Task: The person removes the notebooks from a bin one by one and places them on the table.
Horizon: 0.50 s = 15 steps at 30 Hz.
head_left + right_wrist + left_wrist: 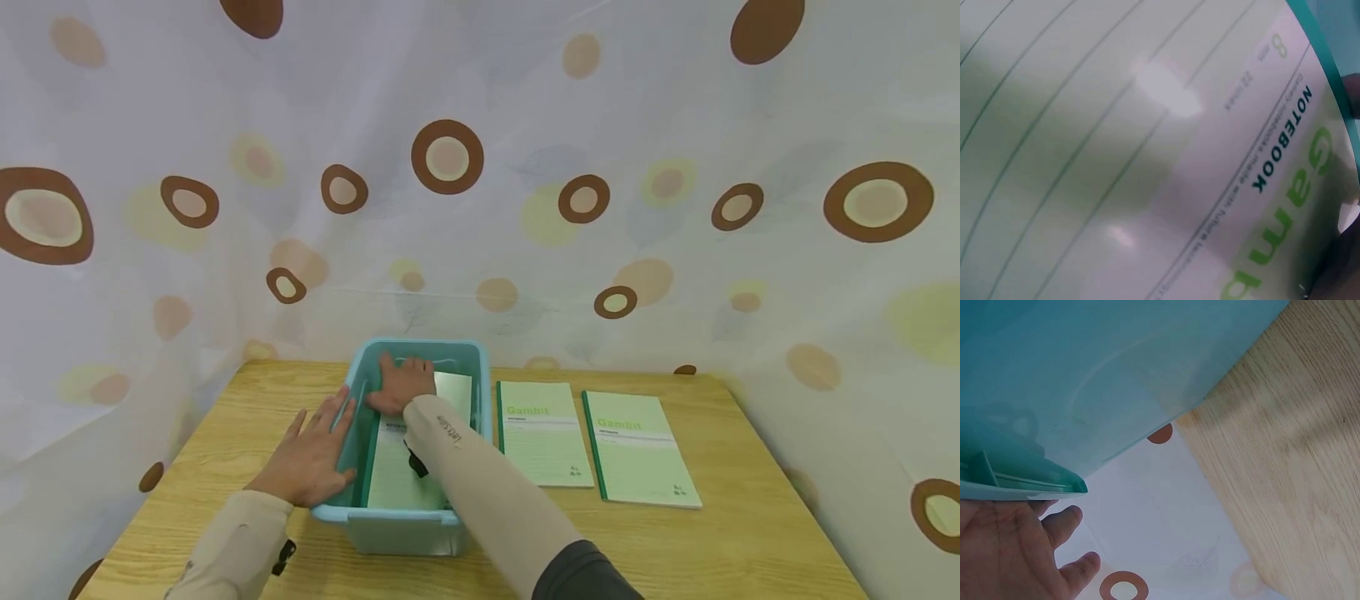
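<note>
Wood tabletop [765, 542]; Gambit notebook [392, 485] lengthwise in bin [401, 535], our R hand [403, 387] at far end, can't tell if pinching; L hand [309, 460] unclenched.

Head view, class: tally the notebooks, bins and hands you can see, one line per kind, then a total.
Notebooks: 3 visible (any lying beneath cannot be seen)
Blue bin: 1
Hands, left hand and right hand: 2
Total: 6
</note>
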Motion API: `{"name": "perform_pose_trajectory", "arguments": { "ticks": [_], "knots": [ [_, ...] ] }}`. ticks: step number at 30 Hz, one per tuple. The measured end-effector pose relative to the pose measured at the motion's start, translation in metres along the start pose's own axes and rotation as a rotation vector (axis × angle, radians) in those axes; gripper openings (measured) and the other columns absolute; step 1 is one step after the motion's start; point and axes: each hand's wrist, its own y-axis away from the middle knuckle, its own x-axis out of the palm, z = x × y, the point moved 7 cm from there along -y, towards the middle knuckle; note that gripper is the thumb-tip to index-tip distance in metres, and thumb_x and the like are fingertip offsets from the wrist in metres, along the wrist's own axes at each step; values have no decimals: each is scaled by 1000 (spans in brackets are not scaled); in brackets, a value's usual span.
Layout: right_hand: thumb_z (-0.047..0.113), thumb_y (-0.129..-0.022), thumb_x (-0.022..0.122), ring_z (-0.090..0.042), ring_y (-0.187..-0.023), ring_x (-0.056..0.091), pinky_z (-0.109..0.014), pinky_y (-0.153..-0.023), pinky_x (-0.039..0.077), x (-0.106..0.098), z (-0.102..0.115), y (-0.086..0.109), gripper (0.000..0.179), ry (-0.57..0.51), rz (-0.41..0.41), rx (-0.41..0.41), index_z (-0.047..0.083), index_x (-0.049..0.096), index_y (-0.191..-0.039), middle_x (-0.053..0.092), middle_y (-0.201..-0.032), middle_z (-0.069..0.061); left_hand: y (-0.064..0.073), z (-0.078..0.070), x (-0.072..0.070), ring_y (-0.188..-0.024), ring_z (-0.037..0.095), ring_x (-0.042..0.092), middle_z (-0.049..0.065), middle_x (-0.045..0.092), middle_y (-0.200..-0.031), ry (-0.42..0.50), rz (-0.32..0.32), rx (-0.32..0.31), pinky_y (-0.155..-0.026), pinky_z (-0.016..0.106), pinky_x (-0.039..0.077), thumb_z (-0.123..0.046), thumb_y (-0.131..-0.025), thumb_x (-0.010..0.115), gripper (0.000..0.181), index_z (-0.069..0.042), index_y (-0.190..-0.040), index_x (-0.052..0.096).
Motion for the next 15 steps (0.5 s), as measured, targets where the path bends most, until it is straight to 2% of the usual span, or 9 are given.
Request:
{"name": "perform_pose_trajectory", "arguments": {
  "ticks": [3,5,11,15],
  "knots": [
    [51,-87,52,-29,-117,51,-46,-101,36,-16,-1,2,64,6,-42,-2,23,40,-143,56,-127,-13,0,0,0,-143,43,18,23,14,-158,3,10,-6,-109,66,15,-27,-83,67,85,10,-148,25],
    [49,-87,52,-28,-111,53,-45,-97,37,-30,-1,5,61,-8,-78,-14,22,42,-141,58,-121,-12,1,0,0,-143,43,18,23,14,-158,6,18,-12,-109,66,14,-26,-84,66,85,10,-148,25],
    [38,-83,52,-23,-82,48,-39,-81,37,-87,2,19,38,-98,-189,-77,19,49,-116,53,-89,-5,0,-1,0,-141,45,19,24,14,-157,10,16,-14,-109,66,15,-24,-83,65,84,11,-148,24],
    [39,-85,51,-22,-81,47,-39,-81,36,-122,3,29,44,-144,-214,-99,18,47,-124,52,-91,-4,-2,-1,1,-142,45,18,23,14,-158,20,11,-17,-109,66,14,-20,-79,63,85,10,-148,23]
  ]
}}
